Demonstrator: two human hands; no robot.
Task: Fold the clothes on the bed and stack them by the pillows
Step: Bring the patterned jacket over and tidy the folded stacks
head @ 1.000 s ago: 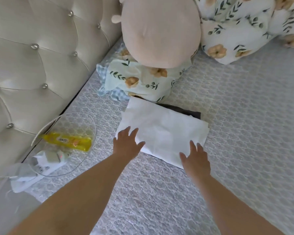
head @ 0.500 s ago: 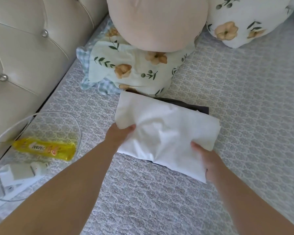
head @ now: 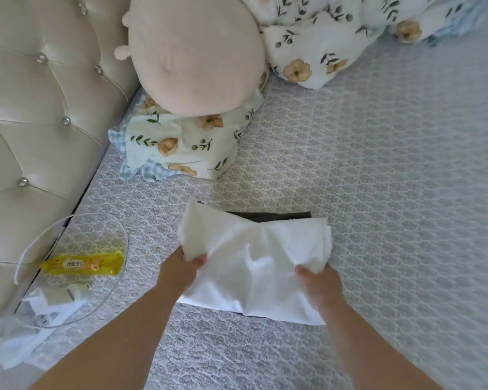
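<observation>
Home bedroom; tufted headboard (head: 40,114); floral pillow (head: 181,147); quilted bed (head: 378,192)

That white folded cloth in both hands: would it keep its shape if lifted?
Probably not. The white cloth already puckers and sags between the left hand and right hand, so it looks floppy. It seems light, and might slide off the dark garment beneath.

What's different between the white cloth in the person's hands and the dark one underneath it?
The white garment is bright, rumpled and almost fully in view; the dark garment is blackish, lies flat, and shows only as a strip along the far edge. The left hand and right hand both grip the white garment's sides, while neither visibly grips the dark garment. Both garments sit as one pile on the patterned bedspread.
</observation>
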